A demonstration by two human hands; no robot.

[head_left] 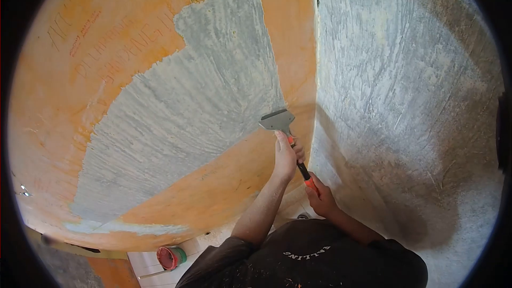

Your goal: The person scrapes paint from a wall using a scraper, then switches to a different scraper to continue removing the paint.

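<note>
A black short-sleeved shirt (304, 258) bears white, curved lettering.

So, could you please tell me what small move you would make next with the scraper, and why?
I would probably ease the scraper slightly right, onto the orange strip: its head is near the grey patch's edge, and that strip separates patch from corner. The left hand and right hand both hold the tool.

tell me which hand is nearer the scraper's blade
The left hand: it grips the scraper just below the blade, while the right hand holds the red end, farther down.
</note>
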